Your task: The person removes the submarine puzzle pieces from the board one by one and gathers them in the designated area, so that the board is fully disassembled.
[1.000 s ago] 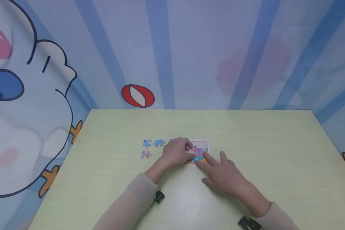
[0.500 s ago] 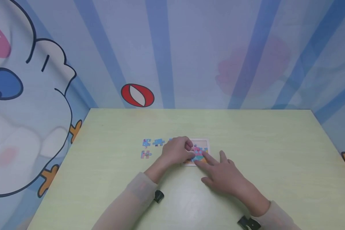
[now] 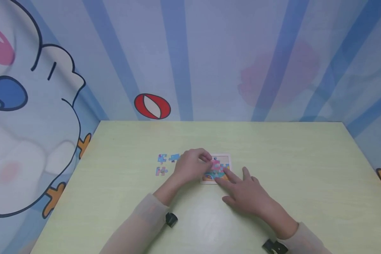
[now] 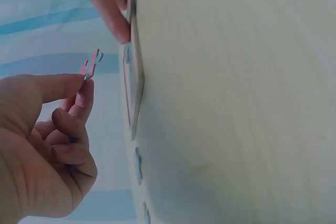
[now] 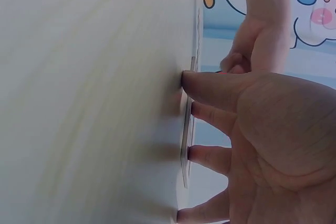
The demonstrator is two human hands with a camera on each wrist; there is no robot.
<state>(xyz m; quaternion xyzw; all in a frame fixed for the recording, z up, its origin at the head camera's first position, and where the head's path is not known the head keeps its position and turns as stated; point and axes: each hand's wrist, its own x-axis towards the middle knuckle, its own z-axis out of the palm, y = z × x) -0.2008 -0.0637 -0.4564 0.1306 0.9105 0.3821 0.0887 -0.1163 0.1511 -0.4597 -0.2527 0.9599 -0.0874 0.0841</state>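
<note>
My left hand (image 3: pixel 190 166) hovers over the left part of a small framed jigsaw puzzle (image 3: pixel 207 182). Between its thumb and forefinger it pinches a pink jigsaw piece (image 4: pixel 90 68), which the left wrist view shows raised above the frame. The other fingers of that hand are curled inward. My right hand (image 3: pixel 249 194) lies spread at the puzzle's right side. Its fingers are mostly straight, two fingertips touching the puzzle and the thumb down near the front edge. Joined pieces in pink, teal and orange fill the lower part of the frame; my left hand hides its upper left.
Left of the frame, loose jigsaw pieces lie on the pale green table (image 3: pixel 130 211): a blue one (image 3: pixel 162 158), another blue one (image 3: pixel 174 157) partly behind my left hand, and a pink one (image 3: pixel 161 171). A printed cartoon backdrop (image 3: pixel 209 60) stands behind the table.
My left hand has risen and shifted slightly left with the pink jigsaw piece, uncovering more of the puzzle's lower left. My right hand stays where it was.
</note>
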